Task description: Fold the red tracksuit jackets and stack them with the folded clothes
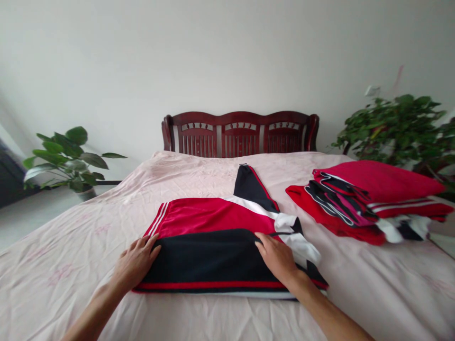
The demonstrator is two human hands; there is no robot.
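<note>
A red, black and white jacket (209, 258) lies partly folded on the bed, its black near part turned over the red body. One black sleeve with red piping points away toward the headboard. White, bunched cloth shows at its right end. My left hand (137, 258) rests on the left end, by the white-striped hem, fingers stretched out over the fabric. On the right, my right hand (275, 255) lies on the black part near the white cloth; its fingers are extended, with the thumb partly apart. Both hands touch the jacket from above.
A stack of folded red, black and white clothes (380, 184) sits at the right of the bed (88, 255). Beyond stands a dark wooden headboard (241, 135) against the wall. Potted plants stand on both sides, a leafy plant (71, 156) left and a bushy plant (394, 128) right.
</note>
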